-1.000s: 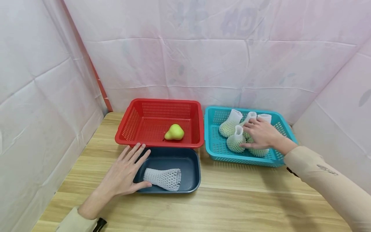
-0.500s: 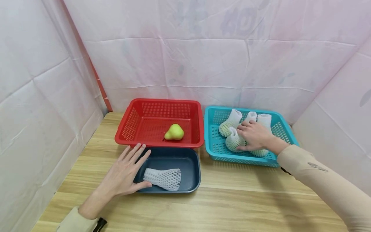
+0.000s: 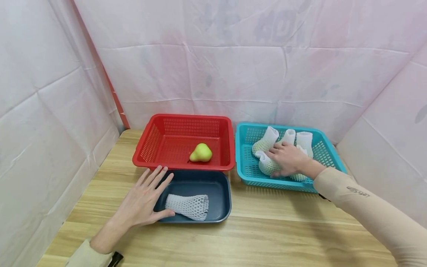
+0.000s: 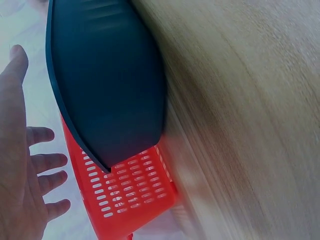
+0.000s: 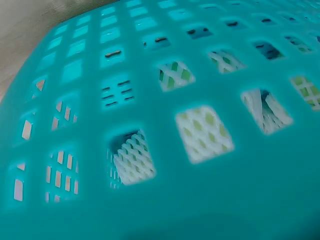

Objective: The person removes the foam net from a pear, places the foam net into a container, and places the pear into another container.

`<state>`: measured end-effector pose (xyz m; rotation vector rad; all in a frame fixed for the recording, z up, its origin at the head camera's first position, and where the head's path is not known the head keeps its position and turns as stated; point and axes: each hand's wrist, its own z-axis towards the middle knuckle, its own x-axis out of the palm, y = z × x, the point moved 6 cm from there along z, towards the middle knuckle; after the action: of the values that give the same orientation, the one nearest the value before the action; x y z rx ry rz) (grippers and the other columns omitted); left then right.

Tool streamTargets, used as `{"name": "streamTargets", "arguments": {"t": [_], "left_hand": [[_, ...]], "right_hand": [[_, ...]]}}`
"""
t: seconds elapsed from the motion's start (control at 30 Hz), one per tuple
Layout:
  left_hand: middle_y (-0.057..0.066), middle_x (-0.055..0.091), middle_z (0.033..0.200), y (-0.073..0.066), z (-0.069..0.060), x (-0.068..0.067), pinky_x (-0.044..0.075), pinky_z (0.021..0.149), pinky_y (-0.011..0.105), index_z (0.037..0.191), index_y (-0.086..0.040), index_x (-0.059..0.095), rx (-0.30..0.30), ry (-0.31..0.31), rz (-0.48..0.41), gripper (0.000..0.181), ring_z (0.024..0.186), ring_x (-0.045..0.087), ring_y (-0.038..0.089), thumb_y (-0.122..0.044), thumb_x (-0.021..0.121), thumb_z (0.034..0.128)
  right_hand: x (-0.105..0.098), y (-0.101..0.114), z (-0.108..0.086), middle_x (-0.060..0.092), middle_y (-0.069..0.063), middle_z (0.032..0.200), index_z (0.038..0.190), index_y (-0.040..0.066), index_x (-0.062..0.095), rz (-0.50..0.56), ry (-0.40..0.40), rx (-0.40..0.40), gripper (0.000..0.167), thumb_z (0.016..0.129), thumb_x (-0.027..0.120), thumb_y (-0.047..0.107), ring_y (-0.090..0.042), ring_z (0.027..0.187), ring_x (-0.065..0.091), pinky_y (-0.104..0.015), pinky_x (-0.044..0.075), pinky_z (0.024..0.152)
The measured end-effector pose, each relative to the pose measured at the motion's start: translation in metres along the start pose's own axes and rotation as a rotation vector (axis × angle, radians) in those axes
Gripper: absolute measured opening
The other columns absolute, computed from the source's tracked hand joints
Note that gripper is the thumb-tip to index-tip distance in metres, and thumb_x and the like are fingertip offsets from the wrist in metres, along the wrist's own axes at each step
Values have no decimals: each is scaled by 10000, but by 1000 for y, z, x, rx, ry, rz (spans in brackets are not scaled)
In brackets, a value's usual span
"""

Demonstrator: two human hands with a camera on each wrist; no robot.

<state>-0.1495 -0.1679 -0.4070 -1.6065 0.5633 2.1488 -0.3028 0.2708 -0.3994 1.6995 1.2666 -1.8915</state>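
My right hand (image 3: 289, 160) reaches into the teal basket (image 3: 253, 180). Its thumb and fingers hold the right side of the front-left pear (image 3: 267, 166), which wears a white foam net and leans left. Several other netted pears lie around it, including a back-left pear (image 3: 261, 147); one is partly hidden beneath the hand. My left hand (image 3: 141, 202) lies with spread, straight fingers at the left rim of the dark blue tray (image 3: 218, 196). In that tray lies a loose white foam net (image 3: 188, 205). The right wrist view shows the teal basket wall (image 5: 165, 115), with netted fruit behind its holes.
A red basket (image 3: 230, 142) stands behind the tray and holds one bare yellow-green pear (image 3: 201, 152). All containers stand on a wooden table (image 3: 260, 237). Pale cloth (image 3: 233, 74) hangs behind and at both sides.
My right hand has moved left and slightly lower over the pears. The front-left pear has shifted a little left and its net's neck has tipped left. My left hand has stayed put.
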Motion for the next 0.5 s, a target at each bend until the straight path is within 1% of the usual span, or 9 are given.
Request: {"name": "streamTargets", "arguments": {"t": [0.17,0.3,0.5], "left_hand": [[178,460,1654,1,0,0,344,1258,627,1580,-112,484,0,-6,3,1096,1545,415,405,-801,727,762],[178,462,1652,1,-1,0,345,1257,627,1579,-113,485,4,-12,4,1100,1542,418,403,-803,728,759],[177,468,1648,2,-2,0,340,1259,622,1579,-113,485,6,-22,5,1100,1543,418,402,-815,713,764]], "right_hand": [[1,4,3,717,-128,1182,1343,57,637,-4,1,-16,934,715,846,716,-338,1099,666,-526,573,916],[0,7,4,715,-122,1179,1333,67,631,8,2,-27,911,705,877,679,-335,1097,668,-525,579,914],[0,9,6,710,-106,1151,1299,80,635,-2,0,-34,878,693,896,659,-314,1062,656,-507,577,872]]}}
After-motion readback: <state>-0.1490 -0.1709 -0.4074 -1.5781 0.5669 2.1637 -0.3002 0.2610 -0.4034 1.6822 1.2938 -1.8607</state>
